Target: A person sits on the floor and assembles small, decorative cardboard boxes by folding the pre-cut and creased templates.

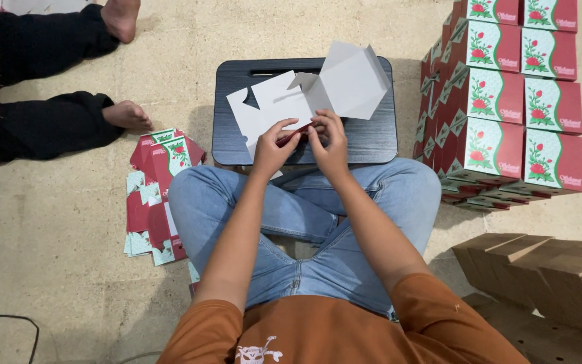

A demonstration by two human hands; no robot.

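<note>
The person sits cross-legged on the floor behind a small dark lap surface (372, 145). Both hands work a flat carton blank (304, 98), its white inner side up, which lies partly on that surface with one panel folded upright. The left hand (274, 145) pinches the blank's near edge, and the right hand (329, 140) grips the same edge just beside it. A pile of flat printed blanks (156, 195) lies by the left knee. Finished red-and-green boxes (506, 101) stand stacked to the right.
</note>
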